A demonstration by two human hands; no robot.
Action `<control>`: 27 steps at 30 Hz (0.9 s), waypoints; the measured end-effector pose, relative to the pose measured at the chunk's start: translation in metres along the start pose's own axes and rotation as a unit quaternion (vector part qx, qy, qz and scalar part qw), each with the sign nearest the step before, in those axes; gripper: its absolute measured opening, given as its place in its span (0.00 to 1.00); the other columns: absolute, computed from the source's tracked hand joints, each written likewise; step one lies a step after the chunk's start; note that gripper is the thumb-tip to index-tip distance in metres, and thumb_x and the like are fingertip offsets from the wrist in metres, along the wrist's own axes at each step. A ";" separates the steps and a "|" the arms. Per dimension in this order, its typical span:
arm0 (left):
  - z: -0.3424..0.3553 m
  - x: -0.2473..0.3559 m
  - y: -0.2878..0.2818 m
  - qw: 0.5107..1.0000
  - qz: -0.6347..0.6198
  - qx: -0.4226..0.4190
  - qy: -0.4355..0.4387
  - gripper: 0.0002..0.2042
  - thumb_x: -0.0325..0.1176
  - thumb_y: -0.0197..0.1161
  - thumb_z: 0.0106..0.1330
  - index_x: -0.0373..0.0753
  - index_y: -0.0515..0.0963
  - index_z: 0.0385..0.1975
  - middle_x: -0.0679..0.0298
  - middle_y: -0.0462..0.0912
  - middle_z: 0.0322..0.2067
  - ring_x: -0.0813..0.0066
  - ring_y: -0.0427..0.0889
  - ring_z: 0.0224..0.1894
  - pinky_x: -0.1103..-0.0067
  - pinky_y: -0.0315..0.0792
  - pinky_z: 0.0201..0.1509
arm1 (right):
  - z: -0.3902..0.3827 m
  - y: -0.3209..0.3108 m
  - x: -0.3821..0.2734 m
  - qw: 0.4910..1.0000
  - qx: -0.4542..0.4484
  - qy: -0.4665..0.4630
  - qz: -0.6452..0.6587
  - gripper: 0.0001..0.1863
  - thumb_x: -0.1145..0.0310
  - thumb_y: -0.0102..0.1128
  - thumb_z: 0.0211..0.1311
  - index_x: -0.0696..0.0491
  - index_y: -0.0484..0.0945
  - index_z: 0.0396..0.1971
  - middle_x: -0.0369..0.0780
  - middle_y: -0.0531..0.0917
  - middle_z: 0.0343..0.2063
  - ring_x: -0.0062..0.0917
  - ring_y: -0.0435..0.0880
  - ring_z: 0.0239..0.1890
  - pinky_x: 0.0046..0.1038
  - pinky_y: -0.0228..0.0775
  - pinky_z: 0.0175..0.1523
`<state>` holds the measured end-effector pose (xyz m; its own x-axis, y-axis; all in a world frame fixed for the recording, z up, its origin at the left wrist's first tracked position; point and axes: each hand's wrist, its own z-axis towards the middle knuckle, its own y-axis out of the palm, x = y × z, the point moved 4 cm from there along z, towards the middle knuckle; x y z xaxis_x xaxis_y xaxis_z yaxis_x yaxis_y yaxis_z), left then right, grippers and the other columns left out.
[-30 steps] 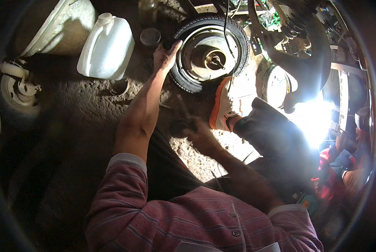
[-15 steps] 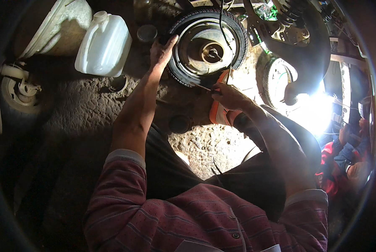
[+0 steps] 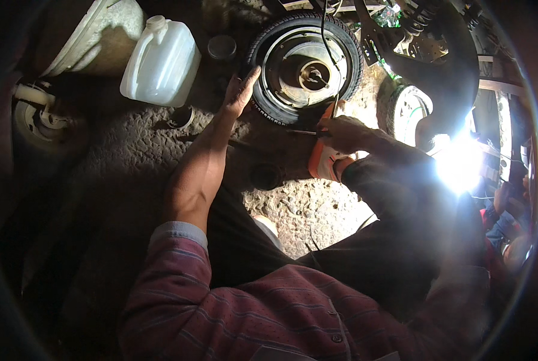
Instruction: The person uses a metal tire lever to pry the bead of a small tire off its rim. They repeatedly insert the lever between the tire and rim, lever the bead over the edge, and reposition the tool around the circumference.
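A small wheel with a black tyre (image 3: pixel 270 111) and a round metal hub (image 3: pixel 287 69) faces me at the top centre, and a black cable (image 3: pixel 324 36) hangs across it. My left hand (image 3: pixel 240 94) lies along the tyre's left side, fingers stretched out, holding nothing. Below the wheel, my right hand (image 3: pixel 341 133), in shadow, is closed round the handle of a thin-shafted tool that looks like a screwdriver (image 3: pixel 303 132). Its shaft points left, its tip just under the tyre's lower edge; I cannot tell whether they touch.
An orange and white shoe (image 3: pixel 322 163) is beside my right hand. A translucent jug (image 3: pixel 164 63) stands left of the wheel, near a round lid-like thing (image 3: pixel 222 47). Another wheel (image 3: pixel 408 111) and a glaring lamp (image 3: pixel 459 162) are at right. Another person's hand (image 3: pixel 502 195) shows at the far right.
The tool's tip has come down off the tyre's lower edge, and its shaft lies more level. My right forearm has fallen into shadow. The whole view has shifted slightly.
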<state>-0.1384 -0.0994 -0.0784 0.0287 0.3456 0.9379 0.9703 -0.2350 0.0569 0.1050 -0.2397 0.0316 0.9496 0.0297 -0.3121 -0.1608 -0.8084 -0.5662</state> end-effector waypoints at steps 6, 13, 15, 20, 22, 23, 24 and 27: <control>-0.009 0.024 -0.008 0.990 0.123 -0.041 -0.046 0.39 0.63 0.61 0.68 0.26 0.77 0.58 0.44 0.81 0.58 0.56 0.80 0.61 0.67 0.69 0.64 | -0.016 -0.036 -0.014 0.996 0.002 -0.057 -0.063 0.20 0.56 0.60 0.63 0.54 0.81 0.48 0.49 0.87 0.34 0.43 0.89 0.40 0.44 0.80 0.48; 0.001 -0.008 -0.046 0.978 0.188 -0.081 0.042 0.37 0.56 0.63 0.65 0.22 0.74 0.57 0.37 0.77 0.58 0.50 0.75 0.63 0.65 0.67 0.67 | -0.006 -0.066 -0.031 0.996 0.007 -0.085 -0.034 0.21 0.57 0.62 0.62 0.52 0.81 0.51 0.49 0.86 0.43 0.44 0.85 0.49 0.43 0.75 0.55; 0.003 -0.025 -0.059 0.963 0.270 -0.021 0.015 0.38 0.48 0.68 0.57 0.21 0.71 0.61 0.34 0.75 0.60 0.47 0.74 0.66 0.64 0.67 0.71 | 0.003 -0.068 -0.033 0.995 0.005 -0.097 -0.007 0.22 0.58 0.62 0.61 0.52 0.81 0.53 0.49 0.86 0.44 0.44 0.85 0.50 0.42 0.75 0.56; -0.007 -0.046 -0.051 0.820 0.558 -0.124 0.033 0.52 0.63 0.70 0.55 0.22 0.65 0.67 0.35 0.65 0.69 0.38 0.64 0.72 0.58 0.60 0.77 | 0.029 -0.057 -0.029 0.996 -0.080 -0.039 -0.004 0.23 0.59 0.62 0.60 0.53 0.81 0.53 0.50 0.86 0.44 0.44 0.85 0.51 0.42 0.74 0.57; -0.015 -0.041 -0.051 0.793 0.592 -0.120 0.078 0.50 0.63 0.72 0.54 0.23 0.67 0.65 0.37 0.65 0.69 0.40 0.62 0.73 0.56 0.60 0.76 | 0.034 -0.054 -0.030 0.995 -0.083 -0.048 -0.017 0.22 0.59 0.63 0.61 0.54 0.81 0.53 0.50 0.86 0.44 0.44 0.85 0.51 0.42 0.74 0.57; -0.018 -0.037 -0.051 0.770 0.620 -0.106 0.103 0.50 0.63 0.73 0.54 0.24 0.69 0.65 0.39 0.65 0.69 0.41 0.62 0.73 0.56 0.60 0.76 | 0.036 -0.053 -0.030 0.996 -0.072 -0.056 -0.017 0.22 0.59 0.63 0.61 0.54 0.81 0.53 0.50 0.86 0.44 0.44 0.85 0.51 0.42 0.74 0.56; -0.021 -0.037 -0.050 0.782 0.604 -0.102 0.111 0.49 0.63 0.74 0.53 0.26 0.70 0.64 0.41 0.66 0.69 0.43 0.61 0.73 0.55 0.60 0.76 | 0.037 -0.052 -0.030 0.996 -0.064 -0.062 -0.014 0.22 0.59 0.63 0.60 0.54 0.81 0.53 0.50 0.86 0.44 0.45 0.85 0.50 0.42 0.75 0.56; -0.029 -0.038 -0.046 0.783 0.598 -0.051 0.161 0.45 0.61 0.76 0.52 0.36 0.73 0.64 0.47 0.70 0.67 0.47 0.62 0.73 0.48 0.61 0.73 | 0.039 -0.048 -0.026 0.995 -0.050 -0.083 -0.019 0.22 0.59 0.63 0.60 0.53 0.81 0.52 0.50 0.86 0.42 0.45 0.85 0.49 0.43 0.75 0.55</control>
<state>-0.1908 -0.1279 -0.1065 0.8250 -0.4207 0.3773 0.2700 -0.2930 -0.9172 0.0773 -0.1789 0.0374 0.8953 0.1520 -0.4187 -0.0898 -0.8591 -0.5039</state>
